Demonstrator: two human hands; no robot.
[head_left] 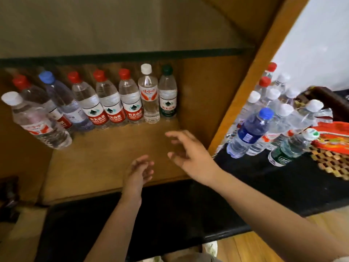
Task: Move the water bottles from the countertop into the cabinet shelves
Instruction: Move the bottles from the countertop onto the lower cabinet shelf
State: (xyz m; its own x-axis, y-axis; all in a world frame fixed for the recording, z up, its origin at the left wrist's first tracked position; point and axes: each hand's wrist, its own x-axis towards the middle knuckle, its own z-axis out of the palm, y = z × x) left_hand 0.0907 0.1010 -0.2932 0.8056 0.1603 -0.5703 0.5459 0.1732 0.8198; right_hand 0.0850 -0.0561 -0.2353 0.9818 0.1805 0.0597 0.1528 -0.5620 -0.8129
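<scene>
Left grip (pixel 140 170) and right grip (pixel 186 150) both released, empty; clear capped water bottles (pixel 111 103) upright on shelf (pixel 117 157) beyond; more (pixel 273 125) on worktop (pixel 283 178) rightward.

The rear countertop bottles (pixel 272 86) are half hidden behind the front ones, their labels too blurred to read.

Upright bottles (pixel 130 97) lining shelf (pixel 117 159) rear

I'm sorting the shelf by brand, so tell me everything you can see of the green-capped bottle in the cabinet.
The green-capped bottle is clear plastic with a dark green cap and a white-and-green label. It looks full, stands upright and capped at the right end of the back row on the wooden shelf, close against the white-capped bottle on its left. Neither hand touches it.
</scene>
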